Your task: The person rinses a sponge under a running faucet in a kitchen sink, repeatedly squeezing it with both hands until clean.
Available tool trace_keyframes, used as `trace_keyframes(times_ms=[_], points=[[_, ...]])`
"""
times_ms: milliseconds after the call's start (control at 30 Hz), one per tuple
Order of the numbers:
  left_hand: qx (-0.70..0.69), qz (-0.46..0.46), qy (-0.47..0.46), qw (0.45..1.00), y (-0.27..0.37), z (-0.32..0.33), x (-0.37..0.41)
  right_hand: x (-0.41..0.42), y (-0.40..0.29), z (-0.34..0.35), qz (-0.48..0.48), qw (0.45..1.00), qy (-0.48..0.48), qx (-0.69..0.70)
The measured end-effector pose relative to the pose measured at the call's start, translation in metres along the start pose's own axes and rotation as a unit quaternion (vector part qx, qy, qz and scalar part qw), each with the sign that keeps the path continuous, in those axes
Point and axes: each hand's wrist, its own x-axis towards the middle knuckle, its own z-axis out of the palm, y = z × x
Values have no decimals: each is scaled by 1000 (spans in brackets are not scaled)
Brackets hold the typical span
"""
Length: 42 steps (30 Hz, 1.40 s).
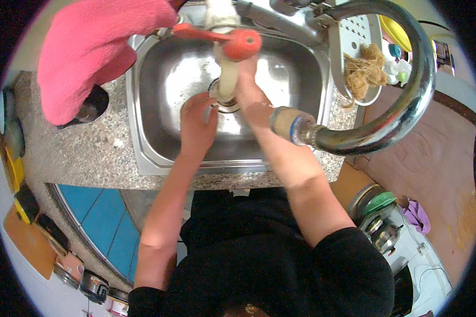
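My left hand (197,119) is over the stainless steel sink basin (162,130), beside the drain (229,107). Its thumb and fingers are curved with a gap between them, and nothing shows in it. A pale tap spout (228,77) comes down over the drain, topped by a red-orange lever handle (242,42). Just right of this spout is my right hand (252,89), its fingers partly hidden behind the spout and handle. Whether it grips anything cannot be told.
A chrome gooseneck faucet (414,91) arches over my right forearm, ending in a clear-and-tan nozzle (293,125). Pink cloth (91,51) hangs at the left above the granite counter (91,154). Brown fibre scrubbers (365,71) sit in a white perforated tray (351,33) at right.
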Motion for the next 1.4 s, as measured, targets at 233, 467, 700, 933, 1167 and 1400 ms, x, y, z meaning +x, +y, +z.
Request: trace_keyframes(times_ms=[233,467,700,933,1167,1400], points=[[-36,18,13,999,-22,-7,-7,44,-14,-69,47,961,136,236],[54,42,46,997,-24,-41,-14,53,114,46,-397,830,-98,-379],[24,63,103,992,-28,-68,-25,4,65,70,-30,976,-179,-124],[14,65,92,993,-25,-84,-31,-32,40,106,23,998,-63,18],[-17,64,180,981,-21,-93,-45,-103,84,63,-17,949,-243,-202],[-54,15,173,983,-15,-104,-47,-123,80,25,-151,845,-424,-289]])
